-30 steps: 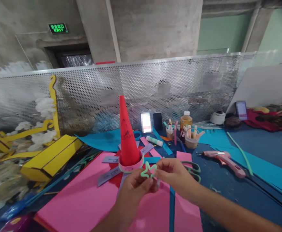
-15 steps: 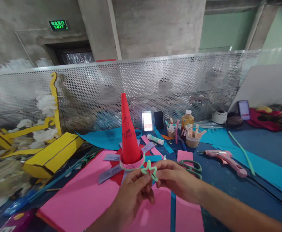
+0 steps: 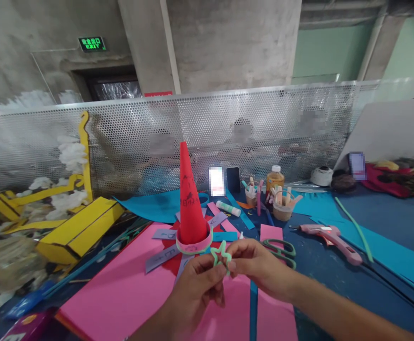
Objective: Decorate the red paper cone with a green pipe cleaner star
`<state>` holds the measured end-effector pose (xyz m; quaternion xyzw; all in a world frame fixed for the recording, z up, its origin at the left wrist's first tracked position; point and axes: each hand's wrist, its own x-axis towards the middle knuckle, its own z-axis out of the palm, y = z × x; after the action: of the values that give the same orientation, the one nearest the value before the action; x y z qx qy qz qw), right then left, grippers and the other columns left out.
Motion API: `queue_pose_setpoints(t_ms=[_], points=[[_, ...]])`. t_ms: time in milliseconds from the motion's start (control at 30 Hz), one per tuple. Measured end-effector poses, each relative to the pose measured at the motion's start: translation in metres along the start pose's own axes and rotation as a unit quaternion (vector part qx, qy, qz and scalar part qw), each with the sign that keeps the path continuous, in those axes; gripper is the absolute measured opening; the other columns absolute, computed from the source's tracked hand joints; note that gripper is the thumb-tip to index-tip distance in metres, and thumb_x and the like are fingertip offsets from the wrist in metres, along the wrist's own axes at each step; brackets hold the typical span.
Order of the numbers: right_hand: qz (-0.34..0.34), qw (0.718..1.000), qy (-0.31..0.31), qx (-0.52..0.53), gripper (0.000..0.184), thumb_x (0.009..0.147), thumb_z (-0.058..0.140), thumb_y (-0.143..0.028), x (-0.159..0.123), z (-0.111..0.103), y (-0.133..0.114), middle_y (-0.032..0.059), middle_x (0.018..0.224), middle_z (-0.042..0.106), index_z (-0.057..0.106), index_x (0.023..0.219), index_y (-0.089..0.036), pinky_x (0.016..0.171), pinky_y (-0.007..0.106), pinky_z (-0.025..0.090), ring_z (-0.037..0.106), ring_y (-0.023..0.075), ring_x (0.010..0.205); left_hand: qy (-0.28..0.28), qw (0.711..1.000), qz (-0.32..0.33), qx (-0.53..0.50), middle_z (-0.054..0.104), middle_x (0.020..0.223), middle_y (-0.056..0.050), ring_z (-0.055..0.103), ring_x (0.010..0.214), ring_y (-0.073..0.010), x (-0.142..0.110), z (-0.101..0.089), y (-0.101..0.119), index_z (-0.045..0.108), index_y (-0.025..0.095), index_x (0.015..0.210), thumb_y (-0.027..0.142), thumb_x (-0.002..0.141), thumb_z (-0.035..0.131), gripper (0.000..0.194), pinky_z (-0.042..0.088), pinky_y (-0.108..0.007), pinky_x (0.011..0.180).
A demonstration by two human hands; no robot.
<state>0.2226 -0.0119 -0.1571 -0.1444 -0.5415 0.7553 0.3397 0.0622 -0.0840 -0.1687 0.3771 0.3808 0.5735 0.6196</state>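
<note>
A small light-green star outline (image 3: 221,252), bent like fuzzy craft wire, is pinched between my two hands. My left hand (image 3: 202,284) is closed on its lower left side. From the right, my right hand (image 3: 253,263) grips it with thumb and fingertips. Just behind stands a tall red paper cone (image 3: 192,203) with dark writing, upright inside a pink ring band (image 3: 195,246) with a pale green edge. Lilac paper strips (image 3: 162,256) with writing spread out around the base. Pink sheets (image 3: 121,289) lie under my hands.
Green-handled scissors (image 3: 281,251) and a pink glue gun (image 3: 331,237) lie to the right. Behind are a glue stick (image 3: 228,208), a bottle (image 3: 275,178) and a cup of sticks (image 3: 282,208). A yellow box shape (image 3: 79,229) sits left; a perforated metal screen (image 3: 207,118) stands at the back.
The star has turned and tilted slightly between my fingers, with both hands still on it. The whole view has shifted a little downward in the frame.
</note>
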Motion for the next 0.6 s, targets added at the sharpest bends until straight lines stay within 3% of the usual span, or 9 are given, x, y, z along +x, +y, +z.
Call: queue_pose_setpoints(t_ms=[167, 367, 600], points=[[-0.037, 0.999, -0.037, -0.013, 0.02, 0.071, 0.092, -0.028, 0.0011, 0.0, 0.0005, 0.0, 0.074, 0.075, 0.077, 0.079, -0.016, 0.07, 0.026, 0.052, 0.068, 0.0116, 0.068, 0.005, 1.0, -0.016, -0.009, 0.052, 0.048, 0.006, 0.05, 0.037, -0.0081, -0.0027, 0.0026, 0.0037, 0.064, 0.014, 0.066, 0.048, 0.057, 0.095, 0.047, 0.046, -0.022, 0.041], [-0.052, 0.996, -0.059, -0.033, 0.021, 0.073, 0.09, -0.031, 0.0013, 0.0012, 0.0018, 0.0004, 0.075, 0.074, 0.077, 0.081, -0.017, 0.07, 0.028, 0.056, 0.07, 0.0132, 0.068, -0.009, 0.999, -0.017, -0.047, 0.051, 0.05, 0.007, 0.049, 0.037, -0.0079, -0.0003, -0.0028, -0.0021, 0.067, 0.015, 0.072, 0.04, 0.061, 0.093, 0.038, 0.05, -0.023, 0.041], [-0.045, 0.995, -0.031, -0.084, 0.025, 0.072, 0.091, -0.034, 0.0008, 0.001, -0.0013, 0.0019, 0.076, 0.074, 0.077, 0.081, -0.015, 0.069, 0.029, 0.055, 0.071, 0.0155, 0.07, -0.005, 0.998, -0.023, -0.05, 0.05, 0.05, 0.007, 0.046, 0.037, -0.0058, 0.0027, -0.0048, -0.004, 0.066, 0.015, 0.073, 0.041, 0.06, 0.094, 0.04, 0.046, -0.022, 0.041]])
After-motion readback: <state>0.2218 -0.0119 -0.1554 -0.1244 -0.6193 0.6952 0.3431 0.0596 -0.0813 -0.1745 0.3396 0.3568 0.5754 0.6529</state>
